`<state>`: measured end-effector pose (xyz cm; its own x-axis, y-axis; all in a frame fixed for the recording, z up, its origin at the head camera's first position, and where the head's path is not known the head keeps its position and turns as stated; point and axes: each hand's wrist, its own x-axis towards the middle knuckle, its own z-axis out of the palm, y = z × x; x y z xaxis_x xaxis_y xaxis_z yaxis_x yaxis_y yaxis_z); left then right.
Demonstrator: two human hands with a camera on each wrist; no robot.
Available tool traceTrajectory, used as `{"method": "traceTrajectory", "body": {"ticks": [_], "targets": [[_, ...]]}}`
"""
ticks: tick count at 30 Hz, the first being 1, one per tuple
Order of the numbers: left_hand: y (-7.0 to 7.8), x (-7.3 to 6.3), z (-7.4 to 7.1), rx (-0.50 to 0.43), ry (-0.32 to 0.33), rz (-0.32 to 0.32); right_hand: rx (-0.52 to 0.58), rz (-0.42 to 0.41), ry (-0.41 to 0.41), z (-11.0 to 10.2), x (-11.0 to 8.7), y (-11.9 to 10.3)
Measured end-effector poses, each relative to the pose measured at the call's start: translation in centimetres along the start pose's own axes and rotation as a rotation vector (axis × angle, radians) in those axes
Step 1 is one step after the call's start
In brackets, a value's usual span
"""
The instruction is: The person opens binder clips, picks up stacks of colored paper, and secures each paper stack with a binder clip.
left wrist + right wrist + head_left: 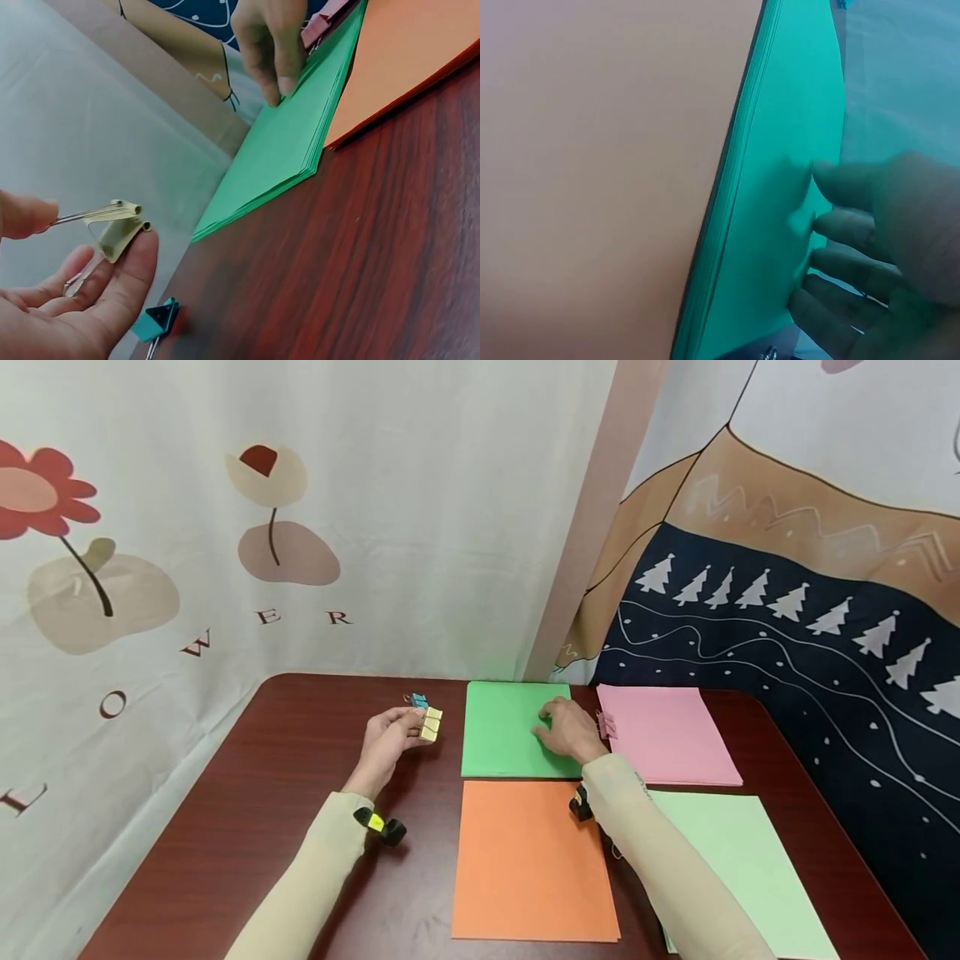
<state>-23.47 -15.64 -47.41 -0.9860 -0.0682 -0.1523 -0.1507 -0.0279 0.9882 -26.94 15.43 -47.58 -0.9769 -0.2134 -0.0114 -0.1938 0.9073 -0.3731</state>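
My left hand (386,743) pinches a yellow binder clip (431,724) between thumb and fingers, left of the green paper stack (498,727). In the left wrist view its wire handles are squeezed and the clip's mouth is parted. Just beyond that hand, a teal binder clip (157,320) lies on the table. My right hand (567,729) rests its slightly bent fingertips on the right part of the green stack. Layered sheet edges (735,172) show in the right wrist view, with the fingers spread over the top sheet.
Right of the green stack is a pink paper stack (671,735) with a pink binder clip (607,725) on its left edge. Orange paper (528,860) lies nearer, beside light green paper (738,852) partly under my right sleeve. Printed curtains (420,527) hang behind the dark table (247,827).
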Motion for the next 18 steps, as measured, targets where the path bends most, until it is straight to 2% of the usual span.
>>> {"method": "traceTrajectory", "body": {"ticks": [6,10,14,18], "targets": [[-0.1,-0.3,0.8,-0.064,0.054,0.042,0.044,0.077,0.089,0.7,0.4,-0.5],[0.1,-0.4,1.4,-0.105,0.06,0.064,0.011,0.184,0.11,1.0,0.8,-0.9],[0.3,-0.6,1.8,-0.125,0.06,0.073,-0.083,0.323,0.1,0.6,1.2,-1.6],[0.5,-0.9,2.0,-0.115,0.067,0.063,-0.115,0.424,0.041,0.0,1.6,-2.3]]}}
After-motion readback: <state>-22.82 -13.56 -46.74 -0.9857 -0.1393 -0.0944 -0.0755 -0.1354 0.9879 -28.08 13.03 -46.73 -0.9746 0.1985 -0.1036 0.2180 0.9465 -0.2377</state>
